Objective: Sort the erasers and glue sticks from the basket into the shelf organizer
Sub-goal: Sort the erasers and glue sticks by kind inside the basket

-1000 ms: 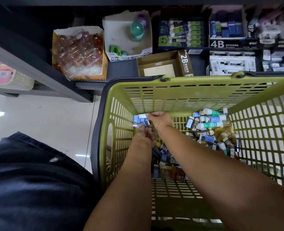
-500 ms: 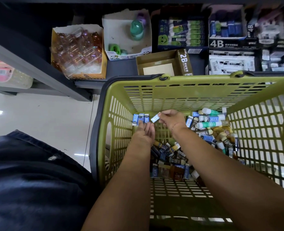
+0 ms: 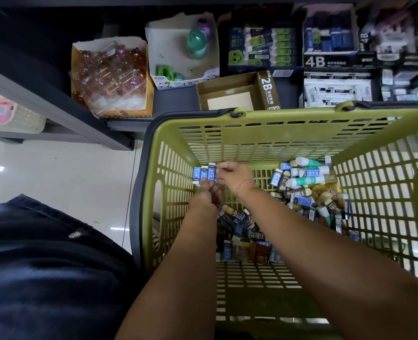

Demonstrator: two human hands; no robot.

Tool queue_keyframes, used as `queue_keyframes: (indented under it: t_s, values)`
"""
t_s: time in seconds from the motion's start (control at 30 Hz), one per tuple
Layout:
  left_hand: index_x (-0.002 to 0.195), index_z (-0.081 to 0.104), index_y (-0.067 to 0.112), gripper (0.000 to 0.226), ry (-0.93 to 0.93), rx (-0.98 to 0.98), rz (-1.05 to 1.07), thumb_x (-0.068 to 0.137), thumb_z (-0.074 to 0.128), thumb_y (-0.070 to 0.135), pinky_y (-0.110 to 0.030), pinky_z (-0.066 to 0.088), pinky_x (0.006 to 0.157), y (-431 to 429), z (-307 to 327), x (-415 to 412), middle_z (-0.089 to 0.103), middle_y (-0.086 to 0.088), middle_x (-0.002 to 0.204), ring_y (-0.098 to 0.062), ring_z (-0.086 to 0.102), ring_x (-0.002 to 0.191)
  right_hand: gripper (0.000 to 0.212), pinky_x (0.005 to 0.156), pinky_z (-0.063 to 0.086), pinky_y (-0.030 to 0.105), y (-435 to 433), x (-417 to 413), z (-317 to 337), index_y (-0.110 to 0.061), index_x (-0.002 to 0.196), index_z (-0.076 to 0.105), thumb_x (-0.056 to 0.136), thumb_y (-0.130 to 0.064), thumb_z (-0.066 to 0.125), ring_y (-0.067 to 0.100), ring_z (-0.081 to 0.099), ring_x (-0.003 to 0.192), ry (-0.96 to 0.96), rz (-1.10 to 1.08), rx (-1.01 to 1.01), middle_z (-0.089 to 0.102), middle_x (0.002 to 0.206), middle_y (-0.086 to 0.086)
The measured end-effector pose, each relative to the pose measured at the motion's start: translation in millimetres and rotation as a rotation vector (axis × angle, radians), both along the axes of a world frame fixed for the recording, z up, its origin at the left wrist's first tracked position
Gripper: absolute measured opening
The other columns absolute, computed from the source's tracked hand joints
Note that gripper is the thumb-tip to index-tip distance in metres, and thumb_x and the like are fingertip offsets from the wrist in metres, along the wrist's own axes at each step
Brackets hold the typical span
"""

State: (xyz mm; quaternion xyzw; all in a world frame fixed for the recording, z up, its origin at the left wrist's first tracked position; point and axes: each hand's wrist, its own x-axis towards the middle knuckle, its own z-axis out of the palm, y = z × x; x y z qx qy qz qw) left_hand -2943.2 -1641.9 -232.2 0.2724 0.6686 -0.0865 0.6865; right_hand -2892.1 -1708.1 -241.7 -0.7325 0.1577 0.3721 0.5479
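Observation:
A green mesh basket (image 3: 264,133) stands on the floor in front of the shelf. Its bottom holds a heap of small erasers (image 3: 247,231) in blue and brown sleeves, with white-and-green glue sticks (image 3: 306,173) at the far right. My left hand (image 3: 206,195) holds a fanned row of blue-sleeved erasers (image 3: 204,174) above the basket floor. My right hand (image 3: 231,174) pinches the rightmost eraser of that row, pressing it against the others.
On the shelf behind the basket stand an open brown 2B box (image 3: 237,94) with nothing in it, a box of green-faced glue sticks (image 3: 264,47), 4B eraser boxes (image 3: 333,62), a white box (image 3: 182,50) and a box of clear packets (image 3: 112,77). My dark-clothed knee (image 3: 43,266) is at the lower left.
My right hand carried one more blue eraser leftward and set it against the row in my left hand. The left hand stayed nearly still.

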Motion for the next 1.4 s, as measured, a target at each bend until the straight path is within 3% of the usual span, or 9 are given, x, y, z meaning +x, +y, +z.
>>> queue_keyframes:
  t_s: [0.1,0.23,0.33,0.5,0.63,0.73,0.93,1.13,1.4]
  values:
    - [0.074,0.063,0.014,0.032,0.043,0.089,-0.322,0.094,0.059,0.039,-0.019,0.044,0.044,-1.2,-1.0,-12.0,0.059,0.0,0.059,-0.012,0.049,0.046,0.021,0.103,0.041,0.026,-27.3,4.5,13.3,-0.012,0.11,0.068,0.09,-0.01,0.062,0.016,0.06,0.105,-0.035,0.265,-0.019,0.065,0.118,0.004]
    - [0.1,0.072,0.008,0.023,-0.038,0.572,-1.054,0.087,0.071,0.027,-0.028,0.053,0.078,-3.2,-5.6,-36.2,0.072,-0.009,0.093,-0.02,0.064,0.079,0.026,0.101,0.037,0.024,-74.0,11.5,23.8,-0.012,0.113,0.065,0.087,-0.013,0.066,0.015,0.058,0.108,-0.089,0.798,-0.211,0.063,0.12,0.002]
    - [0.111,0.068,0.008,0.03,-0.126,0.613,-1.24,0.083,0.075,0.018,-0.021,0.044,0.087,-6.0,2.7,-42.6,0.063,0.0,0.101,-0.015,0.058,0.097,0.041,0.092,0.044,0.025,-92.7,8.6,24.8,-0.012,0.123,0.059,0.085,-0.02,0.071,0.018,0.058,0.102,-0.054,0.998,-0.289,0.061,0.112,0.003]
    - [0.111,0.063,-0.001,0.024,-0.179,0.515,-1.109,0.087,0.067,0.0,-0.012,0.045,0.053,-6.4,13.5,-49.7,0.066,-0.011,0.096,-0.007,0.061,0.066,0.046,0.101,0.036,0.035,-79.4,-20.7,19.2,-0.024,0.116,0.059,0.08,-0.051,0.068,0.018,0.057,0.104,-0.3,1.194,-0.516,0.06,0.108,-0.005]
    - [0.112,0.067,0.001,0.031,-0.131,0.443,-1.068,0.083,0.073,0.004,-0.007,0.047,0.054,4.8,16.8,-51.3,0.067,-0.011,0.104,-0.01,0.059,0.07,0.034,0.108,0.029,0.041,-74.6,-35.1,7.7,-0.025,0.101,0.062,0.082,-0.053,0.064,0.018,0.056,0.104,-0.418,1.1,-0.601,0.061,0.108,-0.005]
    - [0.113,0.068,0.008,0.034,-0.096,0.405,-1.238,0.08,0.076,0.006,-0.016,0.05,0.075,12.4,17.8,-50.0,0.067,-0.004,0.11,-0.014,0.062,0.085,0.022,0.105,0.035,0.039,-78.0,-33.9,7.3,-0.024,0.093,0.065,0.083,-0.044,0.067,0.017,0.058,0.1,-0.377,1.022,-0.553,0.063,0.105,-0.004]
    - [0.103,0.072,0.012,0.024,-0.102,0.42,-1.406,0.08,0.076,0.007,-0.018,0.043,0.077,7.5,12.0,-54.4,0.069,-0.005,0.11,-0.013,0.059,0.089,0.022,0.067,0.05,0.029,-91.2,-10.9,12.6,-0.013,0.073,0.062,0.086,-0.029,0.068,0.019,0.056,0.07,-0.283,0.465,-0.487,0.057,0.067,0.001]
    - [0.114,0.067,0.008,0.029,-0.104,0.377,-0.808,0.085,0.072,0.012,-0.014,0.045,0.042,2.4,12.4,-43.6,0.071,-0.008,0.091,-0.004,0.057,0.05,0.018,0.082,0.054,0.034,-77.4,4.1,9.6,-0.009,0.08,0.065,0.086,-0.026,0.068,0.024,0.061,0.079,-0.177,0.314,-0.51,0.064,0.077,0.009]
    - [0.092,0.067,0.014,0.015,-0.079,0.382,-0.589,0.081,0.077,0.011,-0.025,0.051,0.073,-24.7,2.8,9.0,0.07,-0.006,0.09,-0.014,0.06,0.069,0.02,0.073,0.049,0.03,-74.8,11.7,6.4,-0.011,0.102,0.063,0.086,-0.022,0.069,0.023,0.061,0.087,-0.196,0.267,-0.523,0.067,0.1,0.008]
